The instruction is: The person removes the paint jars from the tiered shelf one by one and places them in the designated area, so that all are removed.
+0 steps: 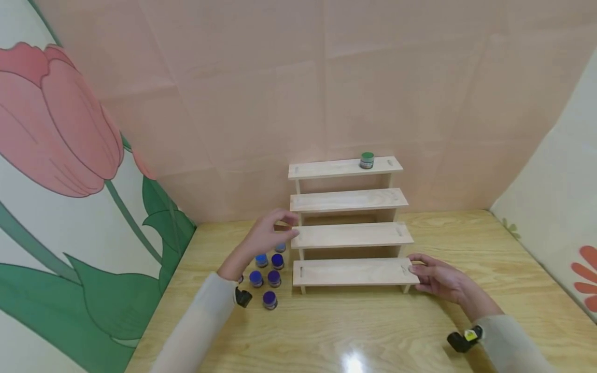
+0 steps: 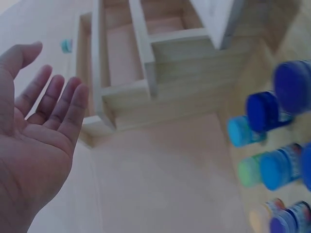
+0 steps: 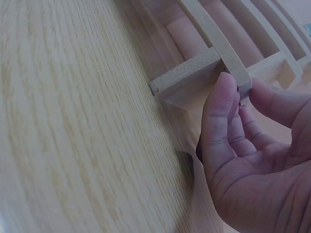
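Observation:
A pale wooden stepped rack (image 1: 353, 235) with several tiers stands on the table against the backdrop. A small jar with a green lid (image 1: 367, 161) sits toward the right of its top tier. My right hand (image 1: 440, 281) pinches the right end of the lowest tier (image 3: 228, 60) between thumb and fingers. My left hand (image 1: 268, 234) hovers by the rack's left side, near the second tier from the bottom. In the left wrist view its fingers are loosely bent and hold nothing. Below it, several small jars with blue and purple lids (image 1: 273, 278) stand left of the rack.
The left wrist view also shows a green-lidded jar (image 2: 250, 171) and a yellowish one (image 2: 261, 218) among the group. A wood-grain table (image 1: 317, 331) lies under everything. A pinkish backdrop (image 1: 242, 119) rises behind, with flower-printed panels (image 1: 70, 124) at both sides.

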Demonstrator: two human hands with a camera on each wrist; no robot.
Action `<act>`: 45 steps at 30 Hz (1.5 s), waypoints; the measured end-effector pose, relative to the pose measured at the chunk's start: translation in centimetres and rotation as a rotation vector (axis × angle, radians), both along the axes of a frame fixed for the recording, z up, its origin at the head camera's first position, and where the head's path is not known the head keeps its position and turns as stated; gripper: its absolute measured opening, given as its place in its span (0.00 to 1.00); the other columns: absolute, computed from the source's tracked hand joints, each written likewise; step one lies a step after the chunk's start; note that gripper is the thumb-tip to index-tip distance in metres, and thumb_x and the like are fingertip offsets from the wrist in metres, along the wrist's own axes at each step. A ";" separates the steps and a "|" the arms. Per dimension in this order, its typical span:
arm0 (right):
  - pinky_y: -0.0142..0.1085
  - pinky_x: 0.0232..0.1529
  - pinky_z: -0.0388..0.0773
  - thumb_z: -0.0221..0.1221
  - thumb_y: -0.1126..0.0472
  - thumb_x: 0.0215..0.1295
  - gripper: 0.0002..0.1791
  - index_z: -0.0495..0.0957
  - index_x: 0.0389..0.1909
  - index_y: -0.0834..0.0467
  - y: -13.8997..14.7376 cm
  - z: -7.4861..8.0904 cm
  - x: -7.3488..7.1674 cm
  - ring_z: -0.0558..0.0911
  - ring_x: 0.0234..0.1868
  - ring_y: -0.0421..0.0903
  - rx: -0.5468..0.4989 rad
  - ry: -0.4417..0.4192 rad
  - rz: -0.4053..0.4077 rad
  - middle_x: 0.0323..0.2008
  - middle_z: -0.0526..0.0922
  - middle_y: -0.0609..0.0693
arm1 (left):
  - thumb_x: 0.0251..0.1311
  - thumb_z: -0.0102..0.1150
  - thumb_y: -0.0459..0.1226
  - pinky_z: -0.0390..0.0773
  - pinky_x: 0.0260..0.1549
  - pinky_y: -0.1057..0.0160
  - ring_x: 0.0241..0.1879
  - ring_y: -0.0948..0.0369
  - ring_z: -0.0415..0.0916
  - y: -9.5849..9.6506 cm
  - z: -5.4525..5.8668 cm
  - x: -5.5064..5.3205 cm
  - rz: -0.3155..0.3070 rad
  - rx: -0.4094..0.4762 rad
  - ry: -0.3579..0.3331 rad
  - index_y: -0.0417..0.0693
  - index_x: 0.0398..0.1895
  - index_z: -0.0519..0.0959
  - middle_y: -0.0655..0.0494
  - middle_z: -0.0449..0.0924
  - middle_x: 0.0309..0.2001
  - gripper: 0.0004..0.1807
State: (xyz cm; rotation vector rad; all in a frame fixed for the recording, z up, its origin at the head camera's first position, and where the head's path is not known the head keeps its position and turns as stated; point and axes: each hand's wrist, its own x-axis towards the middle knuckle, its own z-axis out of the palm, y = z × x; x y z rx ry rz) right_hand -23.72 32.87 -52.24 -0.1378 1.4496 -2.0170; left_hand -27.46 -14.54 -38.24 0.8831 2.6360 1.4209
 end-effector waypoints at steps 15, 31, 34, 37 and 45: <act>0.33 0.42 0.86 0.49 0.65 0.79 0.14 0.75 0.52 0.42 0.1 -0.2 0.0 0.86 0.43 0.41 0.019 -0.007 -0.020 0.43 0.87 0.45 | 0.66 0.66 0.44 0.81 0.58 0.53 0.57 0.55 0.77 4.5 2.8 -4.1 0.004 0.010 0.033 0.50 0.58 0.80 0.54 0.78 0.56 0.19; 0.33 0.42 0.86 0.48 0.65 0.79 0.13 0.73 0.53 0.43 0.0 0.1 0.0 0.86 0.42 0.41 0.031 -0.014 -0.029 0.43 0.86 0.46 | 0.67 0.65 0.48 0.82 0.55 0.59 0.55 0.58 0.80 8.7 4.7 -6.8 0.022 0.064 0.016 0.51 0.61 0.77 0.52 0.80 0.57 0.22; 0.33 0.42 0.86 0.49 0.65 0.79 0.13 0.73 0.53 0.43 0.1 0.1 0.1 0.86 0.42 0.41 0.034 -0.019 -0.031 0.43 0.86 0.47 | 0.67 0.66 0.46 0.83 0.53 0.62 0.54 0.58 0.80 9.9 5.0 -7.6 0.023 0.102 0.033 0.52 0.60 0.79 0.53 0.80 0.57 0.20; 0.33 0.42 0.86 0.50 0.65 0.79 0.13 0.72 0.54 0.43 0.1 0.2 0.3 0.86 0.42 0.41 0.041 -0.022 -0.036 0.43 0.86 0.47 | 0.67 0.65 0.43 0.82 0.54 0.65 0.56 0.58 0.80 11.3 5.2 -8.3 0.018 0.128 0.054 0.51 0.59 0.79 0.55 0.79 0.58 0.19; 0.32 0.43 0.86 0.49 0.65 0.79 0.13 0.73 0.53 0.44 0.1 0.2 0.6 0.86 0.42 0.40 0.037 -0.014 -0.030 0.43 0.86 0.45 | 0.68 0.64 0.41 0.81 0.55 0.67 0.62 0.52 0.76 15.1 6.2 -9.6 -0.008 0.137 0.037 0.48 0.61 0.78 0.55 0.77 0.62 0.20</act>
